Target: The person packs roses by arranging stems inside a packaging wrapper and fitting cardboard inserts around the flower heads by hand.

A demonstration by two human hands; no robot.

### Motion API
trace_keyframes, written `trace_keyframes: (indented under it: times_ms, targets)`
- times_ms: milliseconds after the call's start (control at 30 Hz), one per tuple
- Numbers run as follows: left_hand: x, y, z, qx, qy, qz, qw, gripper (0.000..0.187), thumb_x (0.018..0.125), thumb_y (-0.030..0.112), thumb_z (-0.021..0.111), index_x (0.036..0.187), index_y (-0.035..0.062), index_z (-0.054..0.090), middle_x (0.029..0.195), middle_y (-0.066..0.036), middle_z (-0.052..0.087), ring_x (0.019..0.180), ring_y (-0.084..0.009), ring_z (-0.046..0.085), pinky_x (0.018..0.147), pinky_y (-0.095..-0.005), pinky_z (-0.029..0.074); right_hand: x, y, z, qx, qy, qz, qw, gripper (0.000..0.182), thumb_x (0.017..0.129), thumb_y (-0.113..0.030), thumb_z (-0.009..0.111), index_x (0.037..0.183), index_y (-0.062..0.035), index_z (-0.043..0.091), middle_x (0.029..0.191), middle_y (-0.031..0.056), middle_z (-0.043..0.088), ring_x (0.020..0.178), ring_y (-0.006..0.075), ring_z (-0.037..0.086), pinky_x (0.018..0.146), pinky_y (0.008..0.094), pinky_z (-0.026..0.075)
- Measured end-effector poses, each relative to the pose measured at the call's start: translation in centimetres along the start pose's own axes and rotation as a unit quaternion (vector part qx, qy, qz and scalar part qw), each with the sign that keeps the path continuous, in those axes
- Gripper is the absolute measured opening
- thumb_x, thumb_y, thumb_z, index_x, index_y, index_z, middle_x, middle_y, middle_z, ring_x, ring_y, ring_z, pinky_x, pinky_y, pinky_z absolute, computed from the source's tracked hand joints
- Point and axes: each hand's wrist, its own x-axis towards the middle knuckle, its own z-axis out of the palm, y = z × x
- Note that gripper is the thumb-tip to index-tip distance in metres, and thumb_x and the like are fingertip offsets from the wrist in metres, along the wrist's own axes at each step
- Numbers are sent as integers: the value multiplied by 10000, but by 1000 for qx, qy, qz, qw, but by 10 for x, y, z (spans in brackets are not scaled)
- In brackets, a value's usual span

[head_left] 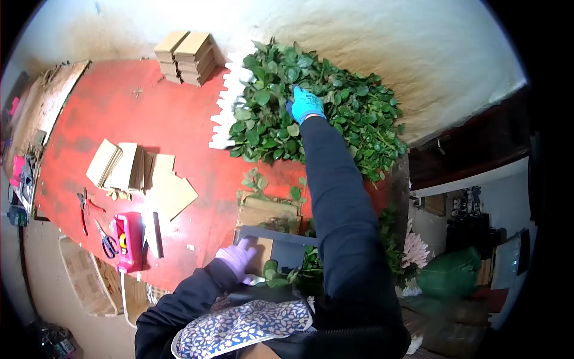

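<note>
My right hand (307,104), in a turquoise glove with dark blue fingertips, reaches far forward over a heap of leafy green stems (353,99). Its thumb and forefinger look apart among the leaves, though the other fingers are partly hidden. Near my body, my left hand (235,258) in a lavender glove rests at the left end of a dark grey tray (291,255), its fingers stretched out beside a piece of cardboard (260,254). Something small and white shows below that hand. A few leaves (277,274) lie over the tray's near side.
White wraps (226,113) line the heap's left side. Cardboard stacks stand at the back (186,54) and left (125,167) of the red table (119,107). Pliers (85,209), scissors (107,241) and a pink tape dispenser (128,242) lie at the left front. Pale flowers (415,247) are at right.
</note>
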Motion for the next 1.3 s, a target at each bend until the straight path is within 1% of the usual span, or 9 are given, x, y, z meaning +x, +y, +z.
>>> trace_keyframes:
  times_ms: [167, 400, 533, 633, 700, 833, 967, 1233, 1300]
  targets:
    - [34, 14, 26, -62, 85, 55, 993, 761, 689, 333, 800, 1351, 140, 478, 1338, -164, 474, 876, -343, 648, 710, -471, 534, -16, 45, -16, -153, 9, -100, 983, 380, 866, -232, 654, 1201, -77, 564, 1029, 184, 660, 960, 362, 646, 805, 475, 510]
    - [32, 19, 22, -63, 76, 56, 993, 722, 688, 345, 800, 1309, 125, 506, 1244, -165, 502, 859, -334, 639, 689, -465, 531, -16, 66, -90, -1, 364, -86, 927, 283, 878, -184, 633, 1133, -61, 620, 1048, 200, 650, 969, 370, 620, 796, 484, 503]
    - [35, 22, 26, -57, 52, 42, 996, 726, 643, 392, 840, 1231, 92, 537, 1279, -203, 463, 884, -357, 653, 706, -469, 548, -52, -8, -51, -101, 6, -198, 975, 163, 845, -229, 609, 869, -72, 641, 851, 163, 684, 802, 365, 661, 707, 468, 519]
    - [33, 23, 27, -59, 79, 48, 994, 732, 661, 364, 826, 1272, 99, 523, 1298, -186, 480, 820, -348, 658, 677, -471, 541, -36, 10, 48, -15, 74, -215, 974, 191, 839, -262, 641, 903, -83, 653, 907, 174, 664, 848, 389, 643, 744, 502, 512]
    - [30, 21, 28, -80, 106, 59, 989, 747, 658, 359, 829, 1287, 104, 517, 1320, -178, 472, 839, -363, 654, 710, -475, 542, -38, 2, 37, -4, 51, -145, 988, 203, 826, -249, 659, 938, -80, 655, 928, 167, 659, 880, 367, 638, 756, 492, 509]
    - [29, 20, 25, -84, 82, 47, 992, 725, 662, 384, 821, 1260, 102, 525, 1307, -174, 474, 864, -360, 653, 711, -479, 546, -45, 4, -26, 56, 299, -170, 937, 412, 852, -274, 672, 1210, -80, 611, 1018, 154, 638, 958, 367, 597, 828, 476, 478]
    - [33, 21, 21, -64, 61, 50, 995, 756, 652, 408, 829, 1268, 104, 511, 1276, -174, 476, 877, -359, 657, 702, -486, 548, -23, 52, -13, -70, 31, -63, 995, 569, 882, -330, 651, 1362, -71, 491, 1193, 196, 616, 994, 394, 611, 875, 477, 485]
    - [35, 26, 23, -35, 24, 22, 999, 683, 683, 424, 813, 1208, 102, 518, 1241, -178, 477, 892, -365, 660, 717, -483, 555, -40, 72, -22, -5, 140, -142, 980, 586, 761, -59, 683, 1326, -126, 544, 1147, 211, 605, 845, 370, 649, 723, 471, 527]
    - [36, 22, 28, -47, 47, 31, 997, 675, 683, 420, 811, 1199, 101, 516, 1225, -185, 484, 886, -366, 660, 715, -487, 553, -29, 53, -57, -78, 118, -106, 984, 637, 797, -48, 659, 1401, -115, 470, 1370, 199, 519, 1076, 372, 609, 886, 473, 494]
